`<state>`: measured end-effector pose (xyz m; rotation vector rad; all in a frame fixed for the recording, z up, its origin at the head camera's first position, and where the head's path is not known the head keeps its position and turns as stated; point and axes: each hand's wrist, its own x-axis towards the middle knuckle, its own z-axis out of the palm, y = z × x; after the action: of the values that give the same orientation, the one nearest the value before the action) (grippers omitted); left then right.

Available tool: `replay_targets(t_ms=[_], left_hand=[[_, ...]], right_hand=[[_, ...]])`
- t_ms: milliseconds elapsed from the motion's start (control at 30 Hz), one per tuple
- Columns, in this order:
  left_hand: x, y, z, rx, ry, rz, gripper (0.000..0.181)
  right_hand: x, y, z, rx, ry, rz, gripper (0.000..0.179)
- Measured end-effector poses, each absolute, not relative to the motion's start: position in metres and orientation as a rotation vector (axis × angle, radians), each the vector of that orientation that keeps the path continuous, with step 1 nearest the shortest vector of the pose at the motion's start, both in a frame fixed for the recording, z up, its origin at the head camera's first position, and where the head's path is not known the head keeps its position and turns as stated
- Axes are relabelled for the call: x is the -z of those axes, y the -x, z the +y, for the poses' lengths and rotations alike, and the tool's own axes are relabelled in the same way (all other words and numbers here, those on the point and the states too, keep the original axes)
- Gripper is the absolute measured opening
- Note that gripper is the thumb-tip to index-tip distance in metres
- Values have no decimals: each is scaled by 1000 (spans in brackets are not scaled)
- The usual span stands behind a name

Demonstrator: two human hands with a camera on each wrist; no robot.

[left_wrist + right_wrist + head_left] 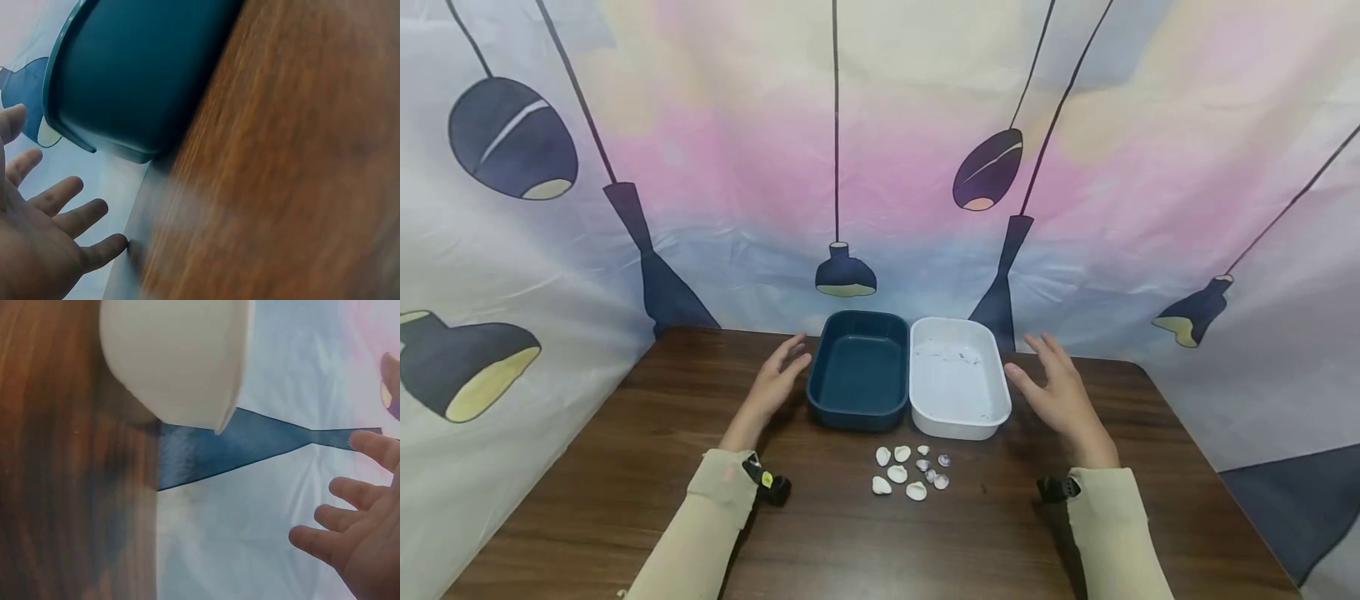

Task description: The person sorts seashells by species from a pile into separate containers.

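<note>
Side by side at the back of the table stand a dark teal tray (861,406) and a white tray (958,425). My left hand (772,383), fingers spread, is just left of the teal tray and apart from it; the left wrist view shows the teal tray's wall (144,69) beyond the fingers. To the right of the white tray my right hand (1058,396) is spread likewise, holding nothing. In the right wrist view a gap parts its fingers from the white tray's wall (175,356). Several small seashells (897,474), white and purplish, lie loose in front of the trays.
The brown wooden table (820,542) ends at a hanging cloth (737,167) printed with pendant lamps, close behind the trays. Small dark specks (962,358) dot the inside of the white tray. Each wrist wears a strapped black camera (772,487).
</note>
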<state>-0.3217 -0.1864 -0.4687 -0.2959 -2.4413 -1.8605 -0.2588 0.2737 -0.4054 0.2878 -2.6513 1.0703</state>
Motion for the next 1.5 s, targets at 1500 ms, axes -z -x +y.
replay_targets(t_ms=[1500], left_hand=[[473, 325, -180, 1883, 315, -2593, 55]], right_hand=[[401, 252, 240, -1009, -574, -2617, 55]])
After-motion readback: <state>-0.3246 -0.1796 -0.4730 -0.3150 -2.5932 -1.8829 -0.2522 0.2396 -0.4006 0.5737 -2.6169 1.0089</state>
